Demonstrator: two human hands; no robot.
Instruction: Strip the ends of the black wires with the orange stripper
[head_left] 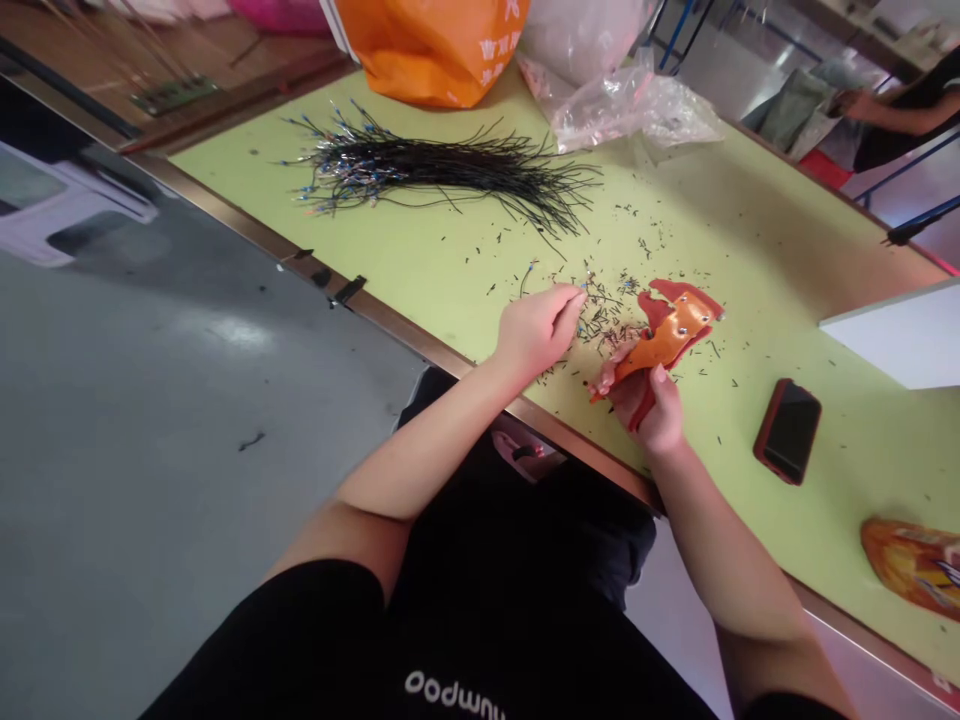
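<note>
Green tabletop (750, 235), wire bits (600, 322) strewn abt. R hand (661, 412) grips orange tool (669, 338), long axis slanting up-right, away from L hand (538, 325) nearby at left; L fingers closed, can't tell on what.

L hand (541, 325) is balled palm dn, R hand (661, 418) curled palm up.

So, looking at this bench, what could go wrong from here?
The left grip is close to the orange tool held in the right grip, so a finger might get pinched. Black clippings lie scattered around both; some could be swept over the table edge. The black wire bundle has fanned-out ends, which may snag or tangle.
</note>
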